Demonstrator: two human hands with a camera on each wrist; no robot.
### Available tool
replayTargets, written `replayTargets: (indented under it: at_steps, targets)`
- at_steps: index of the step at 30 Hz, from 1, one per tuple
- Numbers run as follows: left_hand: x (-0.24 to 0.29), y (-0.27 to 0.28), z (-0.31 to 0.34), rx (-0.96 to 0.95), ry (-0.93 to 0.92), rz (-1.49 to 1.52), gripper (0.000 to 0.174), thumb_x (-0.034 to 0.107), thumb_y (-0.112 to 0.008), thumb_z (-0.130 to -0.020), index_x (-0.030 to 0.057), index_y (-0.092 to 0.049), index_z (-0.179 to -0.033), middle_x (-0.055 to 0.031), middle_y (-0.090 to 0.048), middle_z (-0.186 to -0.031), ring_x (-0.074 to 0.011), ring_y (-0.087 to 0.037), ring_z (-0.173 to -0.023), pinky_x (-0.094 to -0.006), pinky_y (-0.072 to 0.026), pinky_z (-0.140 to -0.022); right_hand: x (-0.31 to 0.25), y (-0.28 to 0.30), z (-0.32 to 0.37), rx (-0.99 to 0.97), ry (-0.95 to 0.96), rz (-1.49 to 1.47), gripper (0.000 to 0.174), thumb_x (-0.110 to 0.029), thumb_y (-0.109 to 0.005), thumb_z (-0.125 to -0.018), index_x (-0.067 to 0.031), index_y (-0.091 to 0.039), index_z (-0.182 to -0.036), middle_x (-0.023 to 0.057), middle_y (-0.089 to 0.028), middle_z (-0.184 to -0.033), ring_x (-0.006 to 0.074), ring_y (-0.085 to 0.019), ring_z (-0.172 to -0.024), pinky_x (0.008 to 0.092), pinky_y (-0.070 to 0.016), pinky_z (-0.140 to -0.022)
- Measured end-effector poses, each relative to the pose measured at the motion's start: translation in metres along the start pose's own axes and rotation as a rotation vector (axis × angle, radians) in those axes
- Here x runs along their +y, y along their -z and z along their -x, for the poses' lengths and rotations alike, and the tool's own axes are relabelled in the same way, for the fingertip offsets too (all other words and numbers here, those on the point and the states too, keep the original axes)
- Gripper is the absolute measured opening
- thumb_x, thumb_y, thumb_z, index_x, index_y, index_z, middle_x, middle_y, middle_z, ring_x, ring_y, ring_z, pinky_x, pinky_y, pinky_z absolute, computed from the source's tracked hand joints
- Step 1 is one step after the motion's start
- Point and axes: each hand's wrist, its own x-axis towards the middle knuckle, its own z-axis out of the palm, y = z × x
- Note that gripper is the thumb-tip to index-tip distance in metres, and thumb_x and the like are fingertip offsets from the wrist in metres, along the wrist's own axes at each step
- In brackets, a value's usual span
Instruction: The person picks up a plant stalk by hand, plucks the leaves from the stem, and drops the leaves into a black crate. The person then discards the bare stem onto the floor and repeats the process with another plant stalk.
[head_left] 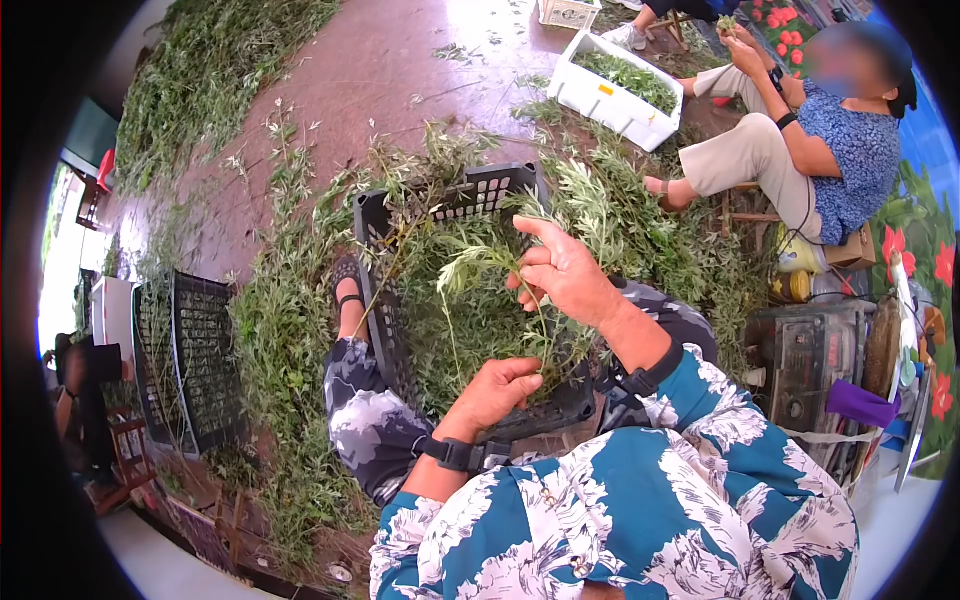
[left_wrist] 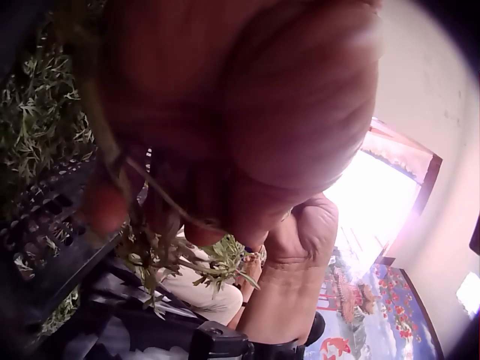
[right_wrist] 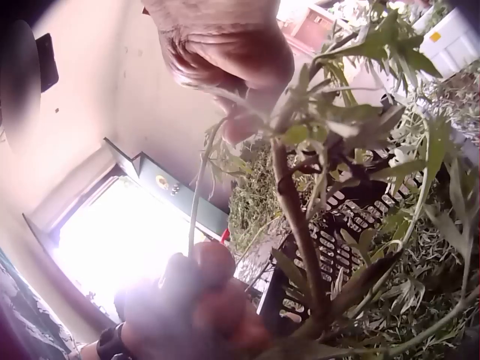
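Observation:
My right hand (head_left: 565,275) pinches a leafy green stem (head_left: 544,335) near its top, with pale-backed leaves fanning out to the left of the fingers. Lower down, my left hand (head_left: 497,398) has its fingers curled around the stem's lower part. Both hands are over a black plastic crate (head_left: 520,178) heaped with loose green leaves (head_left: 450,330). The right wrist view shows a thick brown stem (right_wrist: 296,217) with side leaves close by. In the left wrist view, a thin stem (left_wrist: 161,191) crosses below the large, dark palm.
Cut leafy branches (head_left: 290,430) lie along both sides of the crate. Farther off, a white tub (head_left: 625,125) holds leaves, and another person (head_left: 850,160) sits at the right. A dark slatted crate (head_left: 205,350) stands at the left, and a plant heap (head_left: 215,80) lies behind.

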Motion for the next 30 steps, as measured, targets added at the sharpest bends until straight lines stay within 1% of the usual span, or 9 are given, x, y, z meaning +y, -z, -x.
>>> replayTargets:
  at_steps: [1,5,11,16,20,21,24,27,30]
  targets:
    - [-0.007,0.003,-0.002,-0.047,-0.007,-0.001,0.023,0.017,-0.054,-0.086,-0.0001,-0.052,-0.071,0.0040,-0.045,-0.062,-0.0060,-0.044,-0.055,-0.0225,-0.0407,-0.051,0.000,0.000,0.000,0.014,0.015,0.016,0.052,0.002,-0.044,-0.081,-0.0021,-0.029,-0.130,0.0116,-0.060,-0.075,0.0128,-0.056,-0.058,0.0246,-0.0477,-0.053]
    - [-0.006,0.008,0.000,-0.156,-0.024,0.073,0.023,0.017,-0.054,-0.086,-0.0004,-0.053,-0.071,0.0034,-0.046,-0.064,-0.0069,-0.045,-0.055,-0.0227,-0.0412,-0.052,0.003,0.008,-0.003,0.127,0.263,0.509,0.046,0.003,-0.047,-0.078,-0.0001,-0.038,-0.123,0.0070,-0.058,-0.062,0.0112,-0.054,-0.053,0.0243,-0.0455,-0.052]
    - [0.001,0.009,0.005,-0.068,-0.048,0.287,0.024,0.021,-0.059,-0.083,-0.0013,-0.058,-0.074,-0.0039,-0.056,-0.068,-0.0124,-0.052,-0.059,-0.0280,-0.0469,-0.052,0.012,0.018,-0.011,0.264,0.616,0.791,0.041,0.004,-0.050,-0.077,-0.0020,-0.045,-0.117,0.0064,-0.056,-0.060,0.0138,-0.056,-0.053,0.0253,-0.0448,-0.052]
    - [-0.002,0.010,0.005,0.005,-0.061,0.373,0.021,0.020,-0.061,-0.082,-0.0005,-0.059,-0.077,-0.0062,-0.059,-0.072,-0.0137,-0.054,-0.060,-0.0293,-0.0483,-0.050,0.015,0.020,-0.013,0.305,0.588,0.727,0.042,0.004,-0.048,-0.078,0.0001,-0.043,-0.119,0.0061,-0.056,-0.061,0.0118,-0.055,-0.054,0.0244,-0.0444,-0.051]
    - [-0.003,0.014,0.005,-0.016,-0.086,0.391,0.016,0.014,-0.059,-0.083,-0.0012,-0.059,-0.080,-0.0045,-0.058,-0.073,-0.0113,-0.052,-0.059,-0.0269,-0.0465,-0.050,0.009,0.017,-0.010,0.292,0.179,0.159,0.039,0.001,-0.049,-0.078,0.0024,-0.045,-0.116,0.0096,-0.060,-0.069,0.0148,-0.054,-0.050,0.0244,-0.0453,-0.046]
    - [-0.004,0.015,0.005,-0.012,-0.083,0.389,0.016,0.014,-0.059,-0.083,-0.0014,-0.059,-0.080,-0.0045,-0.058,-0.073,-0.0111,-0.052,-0.060,-0.0268,-0.0466,-0.050,0.009,0.018,-0.012,0.270,0.145,0.085,0.041,0.001,-0.048,-0.078,0.0035,-0.043,-0.119,0.0067,-0.059,-0.070,0.0099,-0.054,-0.051,0.0214,-0.0449,-0.044]
    - [-0.004,0.015,0.006,-0.012,-0.075,0.386,0.016,0.014,-0.058,-0.083,-0.0017,-0.059,-0.081,-0.0044,-0.058,-0.074,-0.0107,-0.052,-0.061,-0.0267,-0.0466,-0.050,0.009,0.022,-0.014,0.234,0.070,-0.102,0.042,0.001,-0.049,-0.077,0.0041,-0.042,-0.119,0.0073,-0.059,-0.069,0.0107,-0.053,-0.049,0.0221,-0.0450,-0.044]
    - [-0.001,0.014,0.006,-0.051,-0.072,0.380,0.016,0.014,-0.058,-0.084,-0.0020,-0.058,-0.082,-0.0038,-0.057,-0.074,-0.0098,-0.052,-0.062,-0.0264,-0.0466,-0.052,0.013,0.025,-0.016,0.213,0.066,-0.091,0.040,0.000,-0.049,-0.077,0.0030,-0.045,-0.117,0.0085,-0.060,-0.071,0.0108,-0.054,-0.051,0.0222,-0.0453,-0.046]
    - [0.006,0.010,0.008,-0.053,-0.037,0.365,0.016,0.014,-0.058,-0.084,-0.0022,-0.057,-0.081,-0.0018,-0.055,-0.072,-0.0082,-0.051,-0.064,-0.0248,-0.0458,-0.055,0.014,0.019,-0.013,0.205,0.246,0.360,0.037,0.000,-0.050,-0.076,0.0023,-0.048,-0.113,0.0091,-0.060,-0.068,0.0124,-0.057,-0.054,0.0246,-0.0458,-0.050]
